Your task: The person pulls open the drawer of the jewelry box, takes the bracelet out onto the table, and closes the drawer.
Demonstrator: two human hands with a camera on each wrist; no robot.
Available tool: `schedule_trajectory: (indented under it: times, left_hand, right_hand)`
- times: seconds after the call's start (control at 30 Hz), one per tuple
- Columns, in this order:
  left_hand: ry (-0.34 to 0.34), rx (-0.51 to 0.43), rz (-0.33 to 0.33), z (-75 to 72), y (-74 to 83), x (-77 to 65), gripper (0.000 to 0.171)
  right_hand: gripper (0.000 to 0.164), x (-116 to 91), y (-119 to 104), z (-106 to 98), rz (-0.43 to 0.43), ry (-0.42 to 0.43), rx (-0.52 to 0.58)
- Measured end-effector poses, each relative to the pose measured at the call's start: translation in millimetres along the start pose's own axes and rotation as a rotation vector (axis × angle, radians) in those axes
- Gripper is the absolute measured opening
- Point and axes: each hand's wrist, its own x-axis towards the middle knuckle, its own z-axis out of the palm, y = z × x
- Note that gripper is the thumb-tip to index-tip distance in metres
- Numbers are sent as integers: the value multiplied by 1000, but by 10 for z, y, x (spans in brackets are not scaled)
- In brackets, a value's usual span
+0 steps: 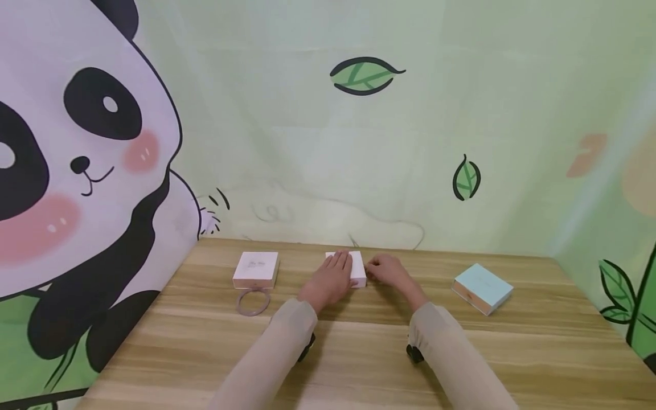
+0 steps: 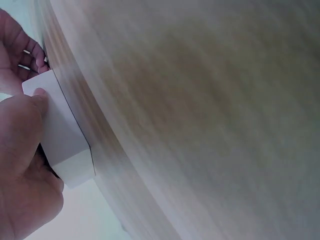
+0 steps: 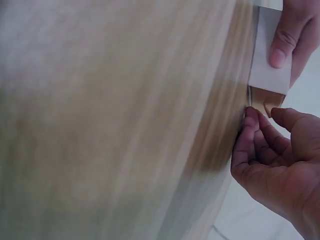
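A small white box [image 1: 359,263] lies on the wooden table. My left hand [image 1: 330,279] holds it from above, fingers across the top, thumb on the near side [image 2: 65,120]. Its right end [image 3: 265,97] is brown, with a small curved brown pull tab [image 3: 268,109] sticking out. At that end my right hand [image 1: 388,269] has its fingers curled, thumb and fingertips [image 3: 251,112] pinching around the tab. The far side of the box is hidden.
To the left stands a white box with a brown front [image 1: 255,270], and a thin pinkish-grey ring [image 1: 253,302] lies just before it. A light blue box with a brown side [image 1: 484,286] sits at an angle on the right. A panda-print backdrop [image 1: 287,142] hangs behind the table.
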Motion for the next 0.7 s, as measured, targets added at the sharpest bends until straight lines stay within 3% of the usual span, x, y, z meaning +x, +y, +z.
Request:
schedule_trajectory:
  times: [0.33, 0.7]
  left_hand:
    - [9, -20, -12, 5, 6, -35, 68]
    - [20, -29, 5, 16, 12, -43, 67]
  right_hand:
    - [22, -58, -111, 10, -5, 6, -160]
    - [19, -53, -12, -61, -9, -35, -173]
